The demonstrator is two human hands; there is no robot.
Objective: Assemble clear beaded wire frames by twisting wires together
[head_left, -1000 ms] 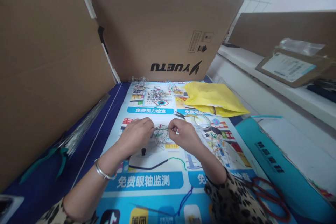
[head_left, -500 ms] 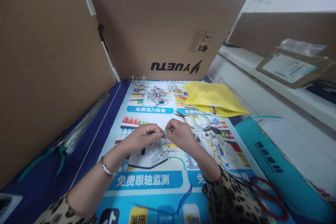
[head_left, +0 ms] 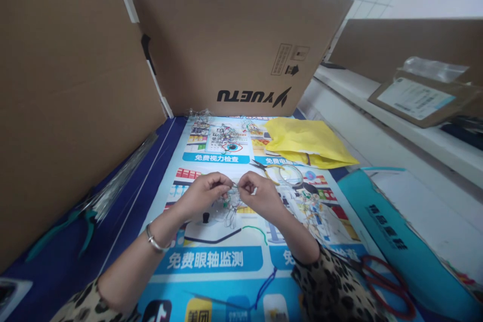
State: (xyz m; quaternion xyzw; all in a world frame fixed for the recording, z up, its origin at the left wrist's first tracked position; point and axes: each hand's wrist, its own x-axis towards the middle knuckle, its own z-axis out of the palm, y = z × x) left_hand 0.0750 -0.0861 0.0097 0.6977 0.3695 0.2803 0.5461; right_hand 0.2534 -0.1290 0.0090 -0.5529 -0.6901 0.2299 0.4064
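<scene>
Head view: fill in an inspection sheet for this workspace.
Surface: printed poster over dark blue cloth.
Job's things: thin wire between the hands; wire tangle beneath.
Clutter: yellow pouch, yellow-handled pliers, red-handled scissors, teal-handled pliers, green cord.
Grippers: left hand and right hand, fingers pinched at the wire.
Cables: nothing seen.
Surroundings: cardboard panel behind, white ledge at right.

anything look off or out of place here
The YUETU lettering on the cardboard panel is upside down, and the teal packet has a ragged edge, perhaps torn. The wiry tangle at centre looks messy, though that may be normal. No spill shows.
</scene>
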